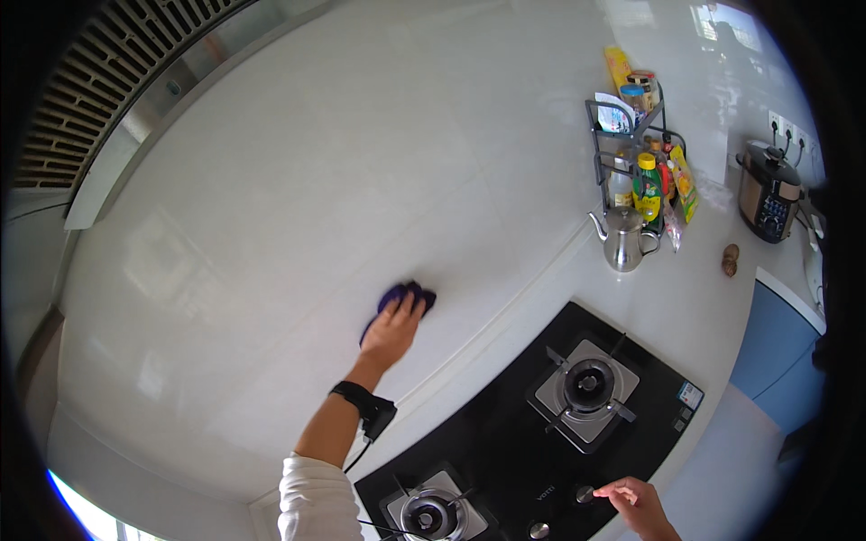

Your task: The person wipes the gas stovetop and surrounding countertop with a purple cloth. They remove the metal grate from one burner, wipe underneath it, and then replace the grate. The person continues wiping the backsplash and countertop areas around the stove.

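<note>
My left hand (394, 330) presses a dark purple cloth (406, 297) flat against the pale wall tiles (325, 176) behind the stove. A black band with a small device (369, 409) and a cable is strapped round that wrist. At the front edge of the black gas cooktop (487, 439), my right hand (636, 504) has its forefinger stretched out to a round metal control knob (584, 494). The fingertip is at the knob; whether it presses on it is unclear. Nothing is held in that hand. A second knob (539, 530) lies nearer the bottom edge.
Two burners, the right (588, 385) and left (429, 517), carry metal pan supports. Behind the cooktop's right end stand a steel kettle (623, 243) and a rack (599, 159) of bottles and packets. Further right are a small brown object (730, 260) and an electric pressure cooker (768, 193).
</note>
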The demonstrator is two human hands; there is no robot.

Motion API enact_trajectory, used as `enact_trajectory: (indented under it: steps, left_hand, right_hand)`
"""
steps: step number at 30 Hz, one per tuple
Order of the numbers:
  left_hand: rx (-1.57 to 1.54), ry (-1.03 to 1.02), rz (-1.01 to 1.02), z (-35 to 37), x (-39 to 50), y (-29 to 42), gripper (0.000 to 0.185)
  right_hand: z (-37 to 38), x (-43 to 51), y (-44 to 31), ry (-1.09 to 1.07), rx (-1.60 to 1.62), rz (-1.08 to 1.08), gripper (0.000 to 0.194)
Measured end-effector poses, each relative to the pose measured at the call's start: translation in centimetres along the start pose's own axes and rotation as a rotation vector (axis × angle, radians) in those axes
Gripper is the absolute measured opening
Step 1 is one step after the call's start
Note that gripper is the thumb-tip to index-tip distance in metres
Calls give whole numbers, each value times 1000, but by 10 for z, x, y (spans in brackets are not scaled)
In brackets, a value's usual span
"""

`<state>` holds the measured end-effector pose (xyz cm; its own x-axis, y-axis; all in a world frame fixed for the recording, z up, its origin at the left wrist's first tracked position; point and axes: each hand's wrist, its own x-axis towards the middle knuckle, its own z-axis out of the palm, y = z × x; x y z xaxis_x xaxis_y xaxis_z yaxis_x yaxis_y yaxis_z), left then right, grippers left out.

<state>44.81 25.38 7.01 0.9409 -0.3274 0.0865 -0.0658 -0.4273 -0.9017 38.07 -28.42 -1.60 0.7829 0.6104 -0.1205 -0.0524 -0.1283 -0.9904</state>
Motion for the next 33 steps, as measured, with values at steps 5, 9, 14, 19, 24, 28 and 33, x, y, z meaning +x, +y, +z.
enact_trajectory:
  steps: [5,9,14,19,24,28,33]
  left_hand:
    - [-5,-12,127,8,-27,22,37]
    - [98,38,153,-10,-24,-2,36]
    - [48,42,8,-28,47,-31,37]
    - [102,-78,-14,-20,49,-13,37]
    - [4,-235,156,-9,-25,26,40]
    - [85,-350,338,-14,-68,39,41]
    - [27,-388,482,-22,-14,15,42]
  right_hand:
    - [-3,-25,6,0,39,61,20]
    - [-19,-31,13,22,118,42,19]
    - [-52,13,23,-49,106,64,17]
    - [-87,84,4,-189,35,71,19]
    - [-120,130,-4,-285,130,160,13]
    - [-148,146,11,-226,194,237,11]
    - [-174,151,19,-184,213,201,9]
